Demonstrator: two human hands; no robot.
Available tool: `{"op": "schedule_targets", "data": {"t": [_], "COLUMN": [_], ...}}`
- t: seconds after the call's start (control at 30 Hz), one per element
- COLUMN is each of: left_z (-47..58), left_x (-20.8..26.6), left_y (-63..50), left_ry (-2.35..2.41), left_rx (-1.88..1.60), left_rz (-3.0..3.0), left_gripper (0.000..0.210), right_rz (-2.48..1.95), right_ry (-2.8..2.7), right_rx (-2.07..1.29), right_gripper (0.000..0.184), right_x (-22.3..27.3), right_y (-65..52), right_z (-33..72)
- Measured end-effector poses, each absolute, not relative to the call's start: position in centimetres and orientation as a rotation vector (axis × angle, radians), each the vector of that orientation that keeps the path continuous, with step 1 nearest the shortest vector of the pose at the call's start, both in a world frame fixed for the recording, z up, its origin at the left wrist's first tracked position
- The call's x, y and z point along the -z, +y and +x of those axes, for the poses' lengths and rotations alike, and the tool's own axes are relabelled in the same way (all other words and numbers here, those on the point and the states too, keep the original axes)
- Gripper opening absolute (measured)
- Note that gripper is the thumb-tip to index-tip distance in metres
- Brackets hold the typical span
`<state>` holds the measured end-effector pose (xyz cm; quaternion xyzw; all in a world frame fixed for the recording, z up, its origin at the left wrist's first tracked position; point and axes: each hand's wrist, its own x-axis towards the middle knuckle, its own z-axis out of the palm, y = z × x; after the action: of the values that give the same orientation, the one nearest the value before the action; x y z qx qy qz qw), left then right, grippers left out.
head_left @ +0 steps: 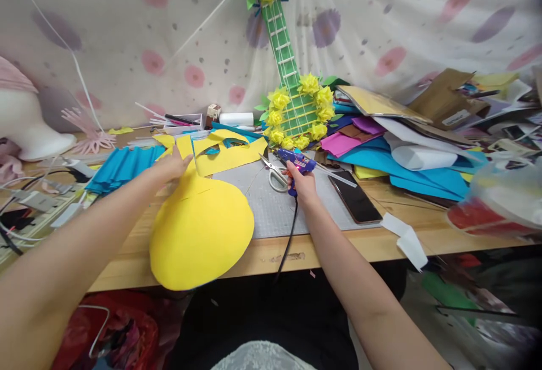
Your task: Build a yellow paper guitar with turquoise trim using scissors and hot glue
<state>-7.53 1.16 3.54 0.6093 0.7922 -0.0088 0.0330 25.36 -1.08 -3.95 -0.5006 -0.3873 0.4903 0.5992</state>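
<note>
My left hand (174, 165) is closed on the narrow neck of a yellow guitar-shaped paper cutout (202, 229), whose round body hangs over the table's front edge. In my right hand (300, 181) is a blue hot glue gun (301, 162), its nozzle pointing left and a clear glue stick (339, 175) sticking out behind. White-handled scissors (275, 175) lie just left of the glue gun on the grey cutting mat (271, 212). Behind the cutout is a yellow paper sheet (228, 155) with shapes cut out of it.
A green paper guitar (292, 87) with yellow flowers leans against the curtain. A phone (354, 197) lies right of the mat. Stacked coloured paper (406, 161) and a plastic tub (499, 200) fill the right side. At left are pleated blue paper (122, 169) and a power strip (25, 217).
</note>
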Motion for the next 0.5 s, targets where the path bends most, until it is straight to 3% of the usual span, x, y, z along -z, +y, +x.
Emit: {"op": "schedule_targets", "data": {"t": [0.07, 0.2, 0.37, 0.5], "left_z": [-9.3, -11.2, -9.9, -8.8], "left_x": [-3.4, -2.8, -2.1, -4.1], "left_y": [0.7, -0.1, -0.7, -0.5], "left_ry": [2.219, 1.761, 1.479, 1.352], "left_rx": [0.159, 0.304, 0.229, 0.187], "left_rz": [2.238, 2.662, 2.741, 2.767], "left_gripper": [0.063, 0.063, 0.047, 0.039], "right_rz": [-1.153, -1.138, -1.187, -1.190], "right_ry": [-0.922, -0.952, -0.949, -0.927], "right_rx": [-1.139, -1.156, -1.151, -1.144], "right_gripper": [0.036, 0.035, 0.034, 0.032], "right_x": [3.8, 3.7, 4.1, 4.0], "right_y": [-1.3, -1.6, -1.4, -1.2], "right_z": [25.2, 24.9, 24.9, 25.1]}}
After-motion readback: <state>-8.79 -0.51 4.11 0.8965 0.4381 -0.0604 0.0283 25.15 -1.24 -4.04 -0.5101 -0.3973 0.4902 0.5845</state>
